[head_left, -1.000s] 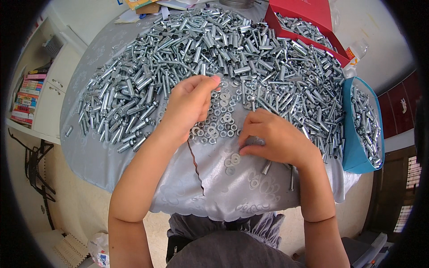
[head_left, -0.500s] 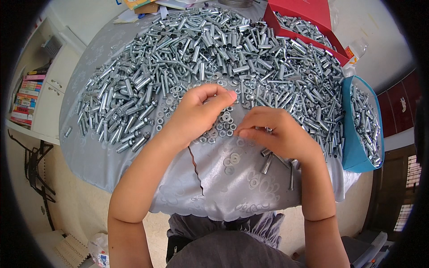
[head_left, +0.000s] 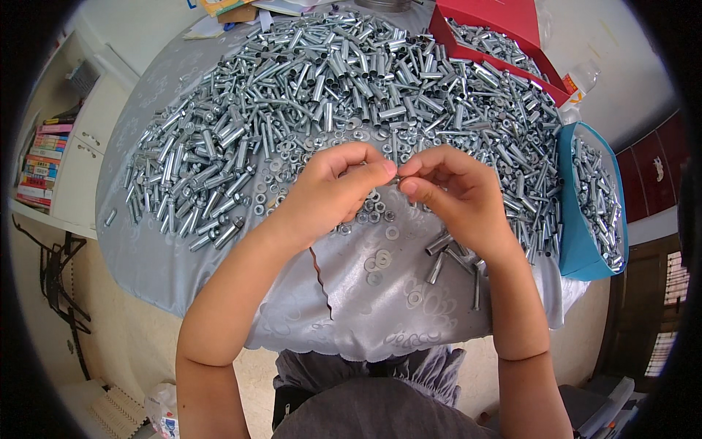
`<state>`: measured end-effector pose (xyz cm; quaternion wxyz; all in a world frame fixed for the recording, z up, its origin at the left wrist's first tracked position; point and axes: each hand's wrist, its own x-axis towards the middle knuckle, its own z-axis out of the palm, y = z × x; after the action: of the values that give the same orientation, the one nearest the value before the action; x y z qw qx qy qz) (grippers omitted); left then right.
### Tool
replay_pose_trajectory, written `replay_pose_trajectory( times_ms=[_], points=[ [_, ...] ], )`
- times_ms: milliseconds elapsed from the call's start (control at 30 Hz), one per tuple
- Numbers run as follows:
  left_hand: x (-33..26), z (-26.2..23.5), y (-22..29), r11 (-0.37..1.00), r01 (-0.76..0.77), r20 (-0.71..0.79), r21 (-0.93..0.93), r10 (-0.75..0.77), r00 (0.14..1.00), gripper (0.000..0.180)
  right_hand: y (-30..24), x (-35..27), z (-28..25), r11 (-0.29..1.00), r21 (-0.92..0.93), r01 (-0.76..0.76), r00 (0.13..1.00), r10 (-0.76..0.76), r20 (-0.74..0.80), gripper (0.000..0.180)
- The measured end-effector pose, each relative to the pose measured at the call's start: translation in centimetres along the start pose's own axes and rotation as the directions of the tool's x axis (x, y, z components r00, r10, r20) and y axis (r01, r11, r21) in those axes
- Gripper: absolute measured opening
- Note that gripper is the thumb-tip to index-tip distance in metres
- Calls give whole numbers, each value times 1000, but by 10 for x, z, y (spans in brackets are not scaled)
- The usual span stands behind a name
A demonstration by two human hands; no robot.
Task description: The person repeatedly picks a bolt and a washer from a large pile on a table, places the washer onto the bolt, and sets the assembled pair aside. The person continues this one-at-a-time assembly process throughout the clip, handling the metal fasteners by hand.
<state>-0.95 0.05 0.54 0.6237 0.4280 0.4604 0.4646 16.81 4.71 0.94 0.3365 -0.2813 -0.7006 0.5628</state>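
— Where do we have the small metal part (head_left: 398, 179)?

— Pinched between our two hands, just above the grey tablecloth (head_left: 351, 322). Our left hand (head_left: 333, 192) closes thumb and forefinger on its left end, and our right hand (head_left: 453, 196) nips the right end, so its long axis runs left to right between the fingertips. Both hands are equally near; it is too small to tell what kind of piece it is.

— And around us?

— Loose washers and nuts (head_left: 376, 219) lie directly under the hands, and a few finished-looking bolts (head_left: 453, 260) sit near the right wrist. The big heap of silvery sleeves and bolts (head_left: 344, 80) spreads beyond the fingers (well clear of them). A blue tub (head_left: 574, 219) stands to the right, a red box (head_left: 504, 18) at the far right. Nothing lies between the hands.
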Motion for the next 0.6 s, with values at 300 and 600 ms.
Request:
replay_pose_trajectory(
  times_ms=[300, 600],
  points=[
    [1, -5, -3, 999, -2, 89, -43, 6, 996, 14, 5, 1, 4, 995, 0, 102, 994, -102, -41, 16],
    [0, -2, -4, 994, 18, 44, -103, -13, 999, 17, 7, 3, 2, 875, -360, 323, 938, -348, -5, 12]
  ],
)
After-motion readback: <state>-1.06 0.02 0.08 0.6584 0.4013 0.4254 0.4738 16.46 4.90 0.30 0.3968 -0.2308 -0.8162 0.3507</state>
